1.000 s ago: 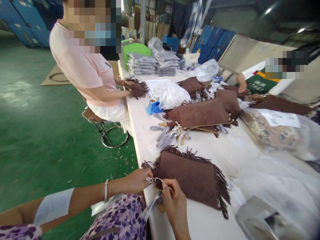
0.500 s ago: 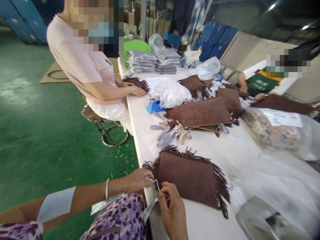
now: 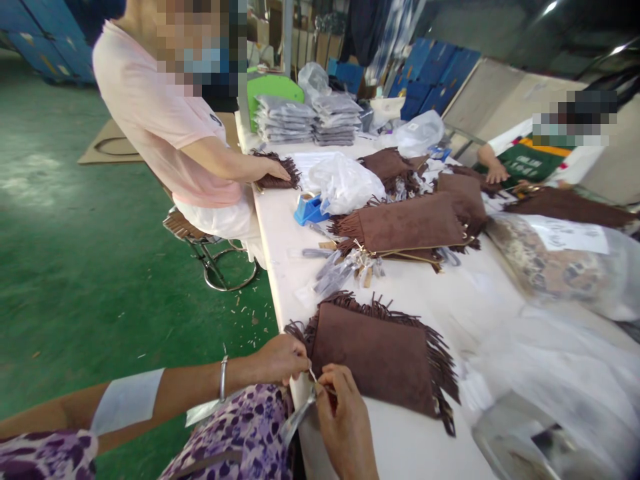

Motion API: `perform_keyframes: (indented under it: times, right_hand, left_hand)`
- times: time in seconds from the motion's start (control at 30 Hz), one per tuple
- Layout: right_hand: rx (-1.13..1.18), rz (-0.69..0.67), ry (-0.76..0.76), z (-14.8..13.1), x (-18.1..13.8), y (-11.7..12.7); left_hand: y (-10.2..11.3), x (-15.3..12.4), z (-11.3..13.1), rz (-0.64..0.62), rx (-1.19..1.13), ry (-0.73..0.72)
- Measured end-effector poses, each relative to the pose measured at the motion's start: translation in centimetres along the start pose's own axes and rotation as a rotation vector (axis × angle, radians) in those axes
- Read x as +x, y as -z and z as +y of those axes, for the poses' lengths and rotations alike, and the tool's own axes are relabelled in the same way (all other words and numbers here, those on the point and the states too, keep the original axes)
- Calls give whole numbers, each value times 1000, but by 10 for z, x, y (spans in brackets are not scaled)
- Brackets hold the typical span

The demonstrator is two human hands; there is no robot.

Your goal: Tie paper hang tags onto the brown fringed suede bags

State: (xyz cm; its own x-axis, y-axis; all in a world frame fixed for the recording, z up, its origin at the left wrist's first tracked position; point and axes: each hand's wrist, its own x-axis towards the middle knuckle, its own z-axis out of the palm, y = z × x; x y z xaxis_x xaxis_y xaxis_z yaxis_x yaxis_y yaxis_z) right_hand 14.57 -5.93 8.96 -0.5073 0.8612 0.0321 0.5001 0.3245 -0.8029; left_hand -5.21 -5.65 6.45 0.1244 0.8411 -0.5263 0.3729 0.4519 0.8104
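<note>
From my remote seat, reading left to right: the left hand (image 3: 277, 357), with a thin silver bangle (image 3: 223, 378) on its wrist, comes in from nine o'clock. Its thumb and forefinger are pressed tight together on one end of a thin silvery metal fitting (image 3: 313, 375), right at the near-left corner of the brown suede fringed pouch (image 3: 380, 353). That pouch lies flat on the white tabletop (image 3: 280, 220), just at the near edge, at about one o'clock from the two hands. The right hand (image 3: 343, 420) rises from six o'clock. Its fingers (image 3: 326, 387) are curled in and pinch the fitting's other end, and a clear plastic strip (image 3: 296, 419) hangs below toward the lap; I cannot tell whether it is gripped too. I judge the step in hand to be working this small fitting at the pouch's corner. The next move would call for a steady two-sided pinch and a fine twist, with the pouch kept from sliding. Farther off at twelve o'clock, a stack of like brown fringed pouches (image 3: 410, 227) rests beyond a blue tape dispenser (image 3: 307, 210).
</note>
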Motion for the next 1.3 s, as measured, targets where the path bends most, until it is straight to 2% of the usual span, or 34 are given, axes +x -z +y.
perform_keyframes:
  times: [0.17,0.37,0.5,0.67,0.8,0.93,1.07,1.2,1.3]
  right_hand:
    - [-113,77,-60,-1,1,-12]
    - [-225,165,14,-2,1,-27]
    - [-243,158,14,-1,-1,-32]
    - [-271,148,45,4,-4,-37]
    - [-289,159,62,4,-4,-39]
    - [-355,166,72,0,-4,-40]
    - [-352,159,75,-5,-2,-40]
    - [-265,138,4,-7,1,-38]
    - [-260,147,-38,-6,2,-39]
  left_hand:
    - [-2,1,-2,-65,-89,14]
    - [-1,1,-5,-95,-172,-3]
    - [3,0,-6,-127,-278,-9]
    - [12,-5,-2,-219,-527,-1]
    - [14,-8,-3,-241,-595,-4]
    - [13,-8,-4,-233,-573,-37]
    - [7,-7,-2,-154,-430,-8]
    - [-1,-5,-2,-69,-265,21]
    - [-3,-5,-2,-50,-231,7]
